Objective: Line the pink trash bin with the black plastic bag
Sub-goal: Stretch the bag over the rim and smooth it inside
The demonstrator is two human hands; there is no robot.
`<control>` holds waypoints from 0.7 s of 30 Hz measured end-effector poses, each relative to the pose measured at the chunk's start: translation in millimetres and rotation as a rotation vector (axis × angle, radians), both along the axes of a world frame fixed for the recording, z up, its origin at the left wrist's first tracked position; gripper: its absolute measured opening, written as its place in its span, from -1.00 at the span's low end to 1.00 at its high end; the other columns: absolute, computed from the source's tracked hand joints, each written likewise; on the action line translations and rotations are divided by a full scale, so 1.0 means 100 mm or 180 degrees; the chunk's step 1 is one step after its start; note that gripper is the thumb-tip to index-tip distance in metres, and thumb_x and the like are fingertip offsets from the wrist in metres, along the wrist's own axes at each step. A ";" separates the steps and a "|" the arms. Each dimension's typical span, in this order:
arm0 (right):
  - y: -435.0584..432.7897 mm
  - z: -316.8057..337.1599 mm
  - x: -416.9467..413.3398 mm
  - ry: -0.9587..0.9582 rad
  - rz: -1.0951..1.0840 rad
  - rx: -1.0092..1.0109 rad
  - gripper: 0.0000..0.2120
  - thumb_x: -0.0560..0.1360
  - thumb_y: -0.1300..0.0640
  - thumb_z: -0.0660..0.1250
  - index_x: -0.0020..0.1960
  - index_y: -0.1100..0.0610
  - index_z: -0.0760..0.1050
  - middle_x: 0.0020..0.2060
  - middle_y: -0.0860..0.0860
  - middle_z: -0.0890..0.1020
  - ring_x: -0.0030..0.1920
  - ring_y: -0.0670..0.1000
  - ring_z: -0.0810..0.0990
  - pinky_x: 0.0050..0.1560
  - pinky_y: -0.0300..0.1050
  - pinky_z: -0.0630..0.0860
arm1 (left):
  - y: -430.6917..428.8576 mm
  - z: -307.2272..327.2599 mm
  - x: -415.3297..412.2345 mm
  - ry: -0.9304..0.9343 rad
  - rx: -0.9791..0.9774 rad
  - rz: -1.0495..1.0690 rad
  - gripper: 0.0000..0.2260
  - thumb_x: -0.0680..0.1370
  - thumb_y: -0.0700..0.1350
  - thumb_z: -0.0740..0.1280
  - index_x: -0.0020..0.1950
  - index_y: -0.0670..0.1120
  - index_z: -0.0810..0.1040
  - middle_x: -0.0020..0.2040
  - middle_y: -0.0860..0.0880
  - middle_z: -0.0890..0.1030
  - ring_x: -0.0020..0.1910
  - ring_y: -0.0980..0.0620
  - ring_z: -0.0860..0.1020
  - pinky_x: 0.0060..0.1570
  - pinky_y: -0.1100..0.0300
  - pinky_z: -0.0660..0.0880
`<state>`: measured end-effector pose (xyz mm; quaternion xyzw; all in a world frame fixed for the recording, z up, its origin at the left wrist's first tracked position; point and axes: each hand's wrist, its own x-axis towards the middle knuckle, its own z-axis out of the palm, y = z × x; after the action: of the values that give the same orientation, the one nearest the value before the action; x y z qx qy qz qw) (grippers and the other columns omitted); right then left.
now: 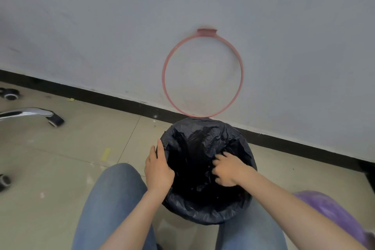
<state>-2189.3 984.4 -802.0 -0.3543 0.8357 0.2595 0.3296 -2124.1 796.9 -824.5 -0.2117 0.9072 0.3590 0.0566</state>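
Note:
The black plastic bag (203, 140) is spread over the mouth of the trash bin and folded over its rim, so the bin's pink body is hidden. The bin stands on the floor between my knees, close to the wall. My left hand (159, 168) lies flat against the bag at the bin's left rim. My right hand (228, 169) is inside the opening at the right, fingers curled into the crumpled plastic. The bin's pink ring (165, 63), with a small tab at its top, leans upright against the wall just behind the bin.
A chrome chair leg with a castor (53, 118) reaches in from the left, and other castors (10, 93) lie further left. A purple plastic bag (332, 211) sits at the lower right. A black skirting board (113, 102) runs along the wall's foot.

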 end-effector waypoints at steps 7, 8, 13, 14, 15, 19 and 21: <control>-0.04 -0.32 -0.36 0.0909 0.1369 0.0510 -0.56 0.62 0.09 0.00 0.47 0.13 0.06 0.53 0.14 -0.09 0.51 0.15 -0.22 0.47 0.20 -0.24 | -0.03 0.00 -0.01 -0.0066 -0.0234 -0.0062 -0.28 0.48 -0.31 0.21 0.49 -0.04 -0.16 0.53 -0.17 0.03 0.42 -0.20 0.19 0.38 -0.03 0.27; -0.01 -0.32 -0.43 0.0997 0.1296 0.0647 -0.55 0.62 0.08 0.00 0.47 0.13 0.04 0.53 0.13 -0.09 0.51 0.15 -0.22 0.48 0.20 -0.24 | -0.02 -0.01 -0.02 -0.0075 -0.0262 -0.0084 -0.27 0.48 -0.32 0.21 0.49 -0.04 -0.17 0.53 -0.17 0.02 0.43 -0.20 0.18 0.38 -0.02 0.26; 0.05 -0.33 -0.51 0.0952 0.1135 0.0592 -0.56 0.62 0.10 0.01 0.47 0.15 0.07 0.52 0.18 -0.11 0.51 0.17 -0.21 0.48 0.21 -0.21 | 0.01 -0.02 -0.03 -0.0139 -0.0304 -0.0129 -0.26 0.48 -0.31 0.20 0.49 -0.05 -0.20 0.54 -0.15 -0.01 0.43 -0.20 0.17 0.41 -0.02 0.21; 0.04 -0.34 -0.47 0.0869 0.1086 0.0325 -0.59 0.61 0.13 0.02 0.45 0.18 0.14 0.51 0.21 -0.09 0.51 0.20 -0.18 0.48 0.22 -0.19 | 0.01 -0.03 -0.03 -0.0143 -0.0319 -0.0124 -0.26 0.48 -0.31 0.21 0.49 -0.04 -0.20 0.54 -0.14 -0.01 0.42 -0.20 0.18 0.41 -0.03 0.22; 0.03 -0.35 -0.41 0.0795 0.1095 0.0022 -0.61 0.61 0.16 0.02 0.42 0.22 0.20 0.51 0.25 -0.06 0.51 0.23 -0.14 0.48 0.23 -0.17 | 0.02 -0.03 -0.03 -0.0142 -0.0336 -0.0126 -0.25 0.48 -0.30 0.22 0.49 -0.04 -0.20 0.54 -0.14 -0.01 0.42 -0.20 0.18 0.41 -0.03 0.22; -0.03 -0.44 -0.22 0.0381 0.1634 -0.0590 -0.64 0.60 0.20 0.00 0.36 0.23 0.27 0.50 0.26 0.03 0.50 0.26 -0.05 0.47 0.24 -0.11 | 0.03 -0.04 -0.04 -0.0137 -0.0405 -0.0138 -0.26 0.48 -0.27 0.24 0.49 -0.05 -0.19 0.54 -0.15 0.00 0.40 -0.20 0.21 0.39 -0.02 0.23; -0.14 -0.49 -0.22 0.0205 0.1722 -0.0424 -0.61 0.59 0.18 0.04 0.41 0.18 0.20 0.51 0.23 0.00 0.50 0.24 -0.09 0.48 0.24 -0.14 | 0.03 -0.05 -0.04 -0.0148 -0.0425 -0.0146 -0.25 0.49 -0.26 0.24 0.49 -0.05 -0.19 0.54 -0.14 0.00 0.40 -0.19 0.21 0.39 -0.01 0.23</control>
<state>-2211.0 970.4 -851.3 -0.5769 0.7361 0.2937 0.1976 -2128.2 799.4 -829.2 -0.2024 0.9322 0.2914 0.0716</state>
